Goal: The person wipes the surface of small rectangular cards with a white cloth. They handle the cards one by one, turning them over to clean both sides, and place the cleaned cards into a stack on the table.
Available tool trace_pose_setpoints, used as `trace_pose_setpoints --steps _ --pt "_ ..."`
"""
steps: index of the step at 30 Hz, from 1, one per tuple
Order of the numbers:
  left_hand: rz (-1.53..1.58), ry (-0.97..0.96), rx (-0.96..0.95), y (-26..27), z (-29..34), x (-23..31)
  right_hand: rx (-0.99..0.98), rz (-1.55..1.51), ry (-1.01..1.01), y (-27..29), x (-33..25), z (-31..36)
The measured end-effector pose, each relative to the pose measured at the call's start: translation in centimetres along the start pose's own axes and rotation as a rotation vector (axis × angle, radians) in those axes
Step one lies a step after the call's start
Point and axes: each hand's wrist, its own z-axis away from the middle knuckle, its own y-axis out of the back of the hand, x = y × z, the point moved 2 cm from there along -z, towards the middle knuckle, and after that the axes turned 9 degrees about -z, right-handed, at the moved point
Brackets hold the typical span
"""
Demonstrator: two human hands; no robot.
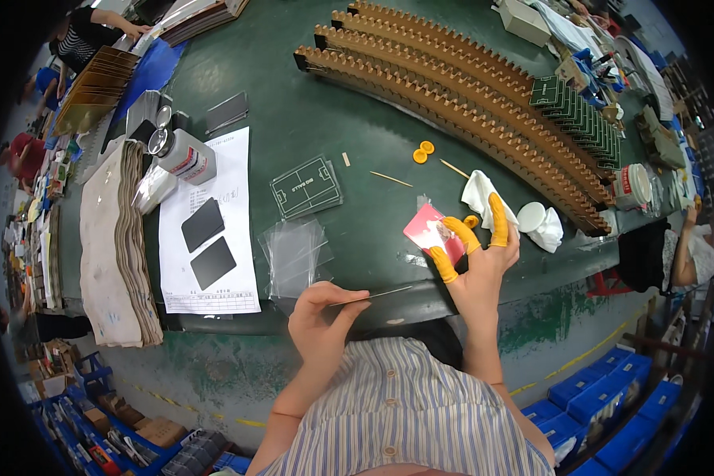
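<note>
My left hand (322, 319) pinches a thin flat card (389, 292), seen almost edge-on, at the table's near edge. Yellow finger cots cover the thumb and two fingers of my right hand (477, 266). Those fingers are spread, with thumb and forefinger at a small pink-and-white pad (425, 227) on the table. A crumpled white cloth (477, 193) lies just beyond, partly under a finger. To the left are dark green cards with white line markings (307, 188) and several clear plastic sleeves (292, 258).
Two wooden sticks (391, 178), loose yellow finger cots (424, 151) and a round white lid (531, 216) lie around. Long notched brown racks (428, 79) stand at the back, some holding green cards (583, 119). Left are a bottle (189, 157), a paper sheet (206, 278) and a cloth stack (111, 254).
</note>
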Motion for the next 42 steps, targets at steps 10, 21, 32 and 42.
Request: trace_pose_setpoints --steps 10,21,32,42 --pt "0.0 -0.057 -0.084 0.2 -0.4 -0.1 -0.035 0.03 0.017 -0.6 -0.1 0.3" --pt "-0.035 -0.073 -0.077 0.0 -0.2 0.7 0.127 -0.138 -0.019 0.0 0.4 0.9" --pt "-0.287 -0.331 -0.057 -0.1 -0.5 1.5 -0.043 -0.359 0.357 2.1 -4.8 5.0" --pt "-0.31 -0.337 -0.107 0.3 -0.4 1.5 -0.109 -0.394 0.354 1.3 -5.7 5.1"
